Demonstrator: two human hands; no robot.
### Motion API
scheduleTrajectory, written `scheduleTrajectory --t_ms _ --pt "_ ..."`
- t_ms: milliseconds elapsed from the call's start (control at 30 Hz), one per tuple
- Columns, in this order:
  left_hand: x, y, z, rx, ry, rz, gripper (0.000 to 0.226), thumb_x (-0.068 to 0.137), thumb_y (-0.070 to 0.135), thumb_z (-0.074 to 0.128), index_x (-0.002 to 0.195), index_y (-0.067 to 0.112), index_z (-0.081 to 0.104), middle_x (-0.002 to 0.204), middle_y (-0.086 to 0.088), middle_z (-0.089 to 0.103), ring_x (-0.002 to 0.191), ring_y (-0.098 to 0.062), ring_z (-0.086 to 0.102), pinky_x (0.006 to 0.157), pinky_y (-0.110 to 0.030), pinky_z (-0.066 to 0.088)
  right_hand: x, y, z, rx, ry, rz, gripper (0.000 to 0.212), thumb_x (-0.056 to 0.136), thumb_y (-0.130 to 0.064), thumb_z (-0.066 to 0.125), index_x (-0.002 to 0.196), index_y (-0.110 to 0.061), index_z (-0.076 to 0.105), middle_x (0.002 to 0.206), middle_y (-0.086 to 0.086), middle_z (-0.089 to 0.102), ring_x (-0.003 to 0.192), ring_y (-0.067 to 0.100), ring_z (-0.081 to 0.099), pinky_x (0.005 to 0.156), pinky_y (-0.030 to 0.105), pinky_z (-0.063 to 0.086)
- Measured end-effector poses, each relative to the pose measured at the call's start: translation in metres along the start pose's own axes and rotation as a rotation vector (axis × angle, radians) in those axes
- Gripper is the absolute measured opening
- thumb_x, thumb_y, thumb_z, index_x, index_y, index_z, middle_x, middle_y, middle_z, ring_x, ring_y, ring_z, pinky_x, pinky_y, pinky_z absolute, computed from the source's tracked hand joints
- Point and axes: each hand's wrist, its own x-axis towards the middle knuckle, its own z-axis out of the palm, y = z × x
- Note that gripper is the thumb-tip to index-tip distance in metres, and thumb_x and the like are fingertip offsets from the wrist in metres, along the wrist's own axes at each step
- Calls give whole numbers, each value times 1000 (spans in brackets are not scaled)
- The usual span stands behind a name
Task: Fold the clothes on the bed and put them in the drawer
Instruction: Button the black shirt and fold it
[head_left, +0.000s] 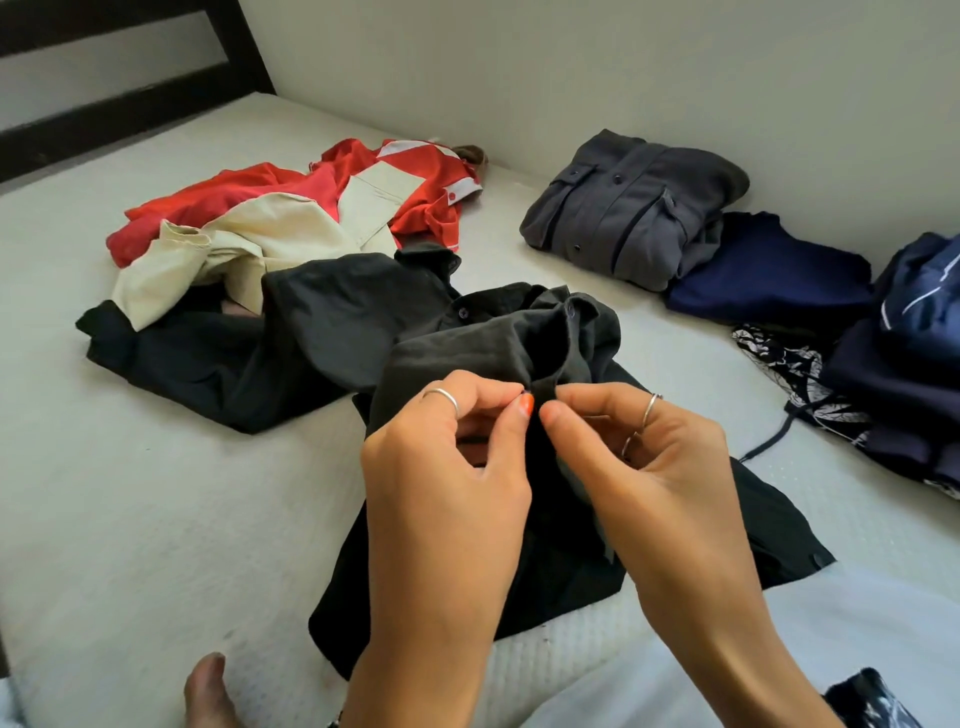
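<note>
At the bottom of the frame a bare foot (208, 691) rests on the bed (130, 519). Just above it, both hands meet at the centre: the left hand (447, 467) and the right hand (639, 457) each pinch the front edge of the black shirt (519, 338), fingers (524, 402) curled tight, seemingly working a button that the fingertips hide. The shirt's long axis runs from the lower centre up toward the middle, collar away from the person; both hands sit equally near. Beyond, at upper left, lie unfolded red clothes (270, 192) and a cream garment (234, 249). At right, a folded grey shirt (634, 208) and navy pieces (769, 270) wait, the farthest cut off. No drawer is visible.
</note>
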Motion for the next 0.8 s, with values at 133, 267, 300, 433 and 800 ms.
scheduleTrajectory --t_ms 133,267,300,433,800 --pt "3 -2 0 -65 -24 -53 6 82 16 73 79 21 73 67 13 70 67 3 67 60 -7 48 3 0 -1 54 -39 -7 23 94 -9 55 82 -15 74 75 2 72 72 7 68 68 17 53" --pt "1 -4 1 -174 -85 -141 5 83 17 72 80 20 74 71 15 71 69 2 68 60 -7 49 5 1 -2 50 -23 25 21 89 -6 61 76 -17 72 65 -1 68 62 5 63 63 14 51" --pt "1 -5 2 -190 -90 -156 5 83 17 71 81 20 74 72 15 72 70 2 68 60 -7 49 5 1 -2 31 -33 24 19 87 -6 62 75 -17 71 63 -1 67 61 5 62 62 14 51" --pt "0 -10 4 -190 -95 -184 7 86 16 69 84 20 74 74 14 72 72 2 68 61 -7 49 6 3 -2 1 -62 40 14 83 -7 64 74 -16 69 64 2 66 63 10 63 63 18 54" --pt "-2 -6 12 -396 -242 -365 13 83 30 70 83 18 75 76 5 75 76 -7 72 71 -22 55 4 20 6 -415 61 -311 10 85 -7 66 81 -17 63 76 -8 63 71 5 62 61 11 47"
